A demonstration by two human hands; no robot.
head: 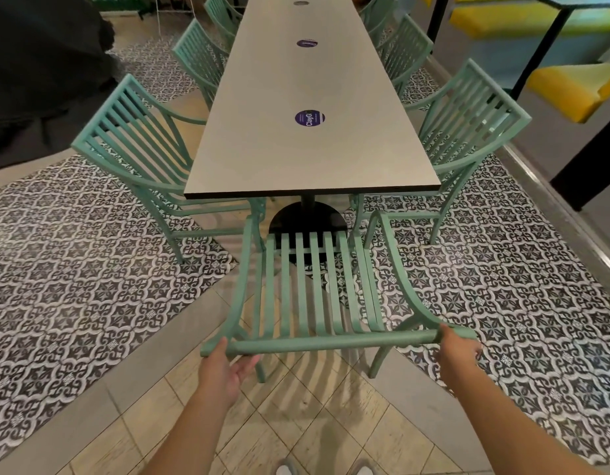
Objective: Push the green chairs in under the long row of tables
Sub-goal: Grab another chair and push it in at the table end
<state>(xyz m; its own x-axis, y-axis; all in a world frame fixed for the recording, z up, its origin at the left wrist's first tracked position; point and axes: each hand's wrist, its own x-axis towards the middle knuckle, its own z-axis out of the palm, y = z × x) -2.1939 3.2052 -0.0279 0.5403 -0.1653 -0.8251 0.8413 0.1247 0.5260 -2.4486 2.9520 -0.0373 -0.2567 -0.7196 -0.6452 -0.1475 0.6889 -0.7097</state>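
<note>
A green slatted metal chair (pixel 310 289) stands at the near end of the long grey table row (pixel 310 159), its seat facing the table and its front legs near the black table base. My left hand (pixel 225 368) grips the left end of the chair's top rail. My right hand (pixel 457 354) grips the right end of the same rail. More green chairs line both sides: one at the near left (pixel 135 149), one at the near right (pixel 468 132), several farther back, all tucked close to the table edges.
Patterned black-and-white floor tiles flank a beige tiled strip under me. A dark mass (pixel 40 80) fills the far left. Yellow benches (pixel 571 90) and black table legs (pixel 543 46) stand behind a raised kerb on the right. Round purple stickers (pixel 309 118) lie on the tabletop.
</note>
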